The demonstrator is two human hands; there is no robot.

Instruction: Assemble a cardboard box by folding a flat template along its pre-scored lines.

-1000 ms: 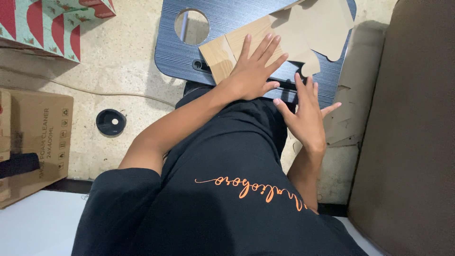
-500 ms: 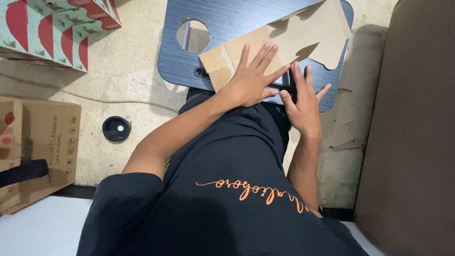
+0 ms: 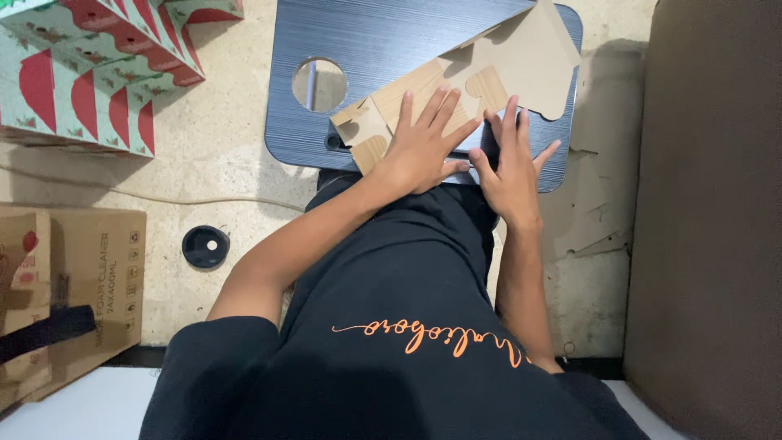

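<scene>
Cardboard cutout (image 3: 456,85), flat and wood-printed, lies across the near part of a dark blue bench (image 3: 375,41), one plain brown flap reaching past the far right corner. Left hand (image 3: 423,147) presses on it with fingers spread flat, gripping nothing. Right hand (image 3: 511,167) lies just beside, also open, fingers splayed at the cutout's near edge. A round hole (image 3: 319,84) pierces the bench left of the cutout. Patterned red-and-green boxes (image 3: 90,73) and a black disc (image 3: 205,246) sit on the floor.
</scene>
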